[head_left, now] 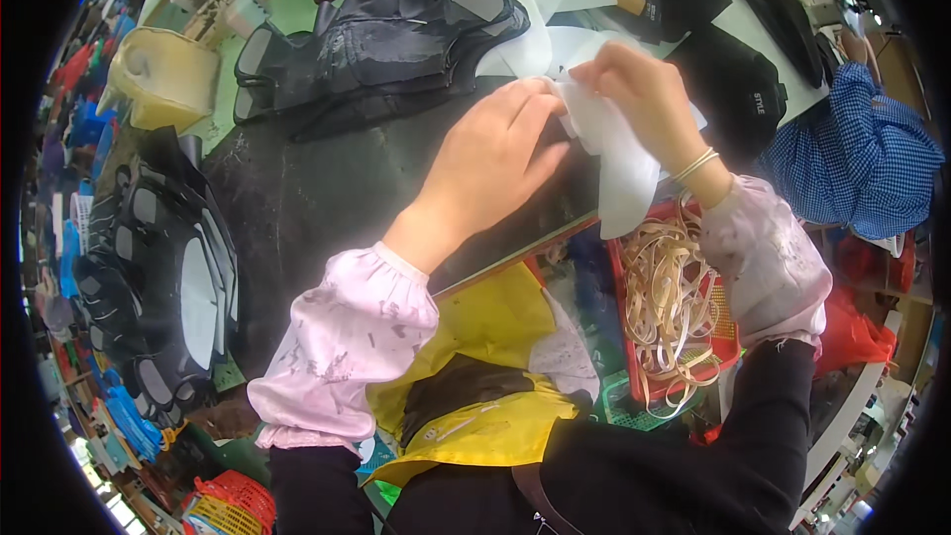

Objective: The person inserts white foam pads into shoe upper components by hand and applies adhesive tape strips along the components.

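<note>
Over the far right part of the dark work table [297, 188], my left hand [490, 159] pinches the edge of a thin white curved piece [619, 163], its thumb held apart from the fingertips. My right hand [644, 99] has its fingers closed on the same piece close by, and the piece hangs down past the table's near edge. Behind my hands lie more white curved pieces [530, 20], overlapping each other. Black shoe uppers [386, 59] are piled to the left of them. What exactly sits between my fingertips is partly hidden by the fingers.
More black shoe uppers with white pieces [198, 302] lie at the left. A yellowish container [163, 74] stands at the far left. Below my right forearm is a red basket [728, 347] full of tan strips [664, 297]. A blue checked cloth [857, 154] is at the right.
</note>
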